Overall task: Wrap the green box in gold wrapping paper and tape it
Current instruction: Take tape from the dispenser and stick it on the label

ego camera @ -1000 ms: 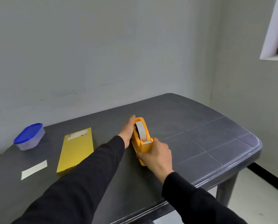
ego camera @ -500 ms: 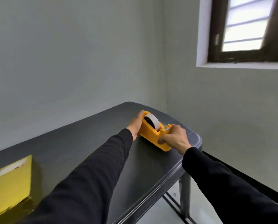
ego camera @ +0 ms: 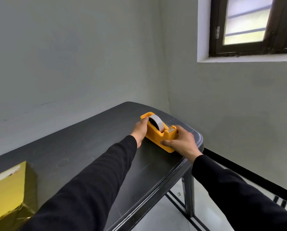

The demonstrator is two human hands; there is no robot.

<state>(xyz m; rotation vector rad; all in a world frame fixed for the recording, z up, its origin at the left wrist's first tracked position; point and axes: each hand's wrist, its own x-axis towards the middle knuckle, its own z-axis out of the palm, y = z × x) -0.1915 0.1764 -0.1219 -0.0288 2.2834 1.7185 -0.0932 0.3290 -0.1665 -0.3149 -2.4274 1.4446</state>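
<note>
Left hand [ego camera: 140, 130]: curled against the rear end of the yellow tape dispenser [ego camera: 159, 131].
Right hand [ego camera: 181, 141]: clasped round its front end, by the cutter.
Handling: judged heavy and rigid; best held at both ends.
Gold-wrapped box [ego camera: 7, 190]: crinkled foil, well left of both hands on the dark matte counter [ego camera: 89, 147].

Just one view here, head-mounted wide-angle, looking forward and slightly down along both black-sleeved arms toward the far right corner of the dark grey plastic table [ego camera: 92, 147]. It's close enough that the sleeves fill the bottom of the frame. Pitched fairly high too, so pale wall and a dark-framed window [ego camera: 249, 25] take up the top half.
</note>
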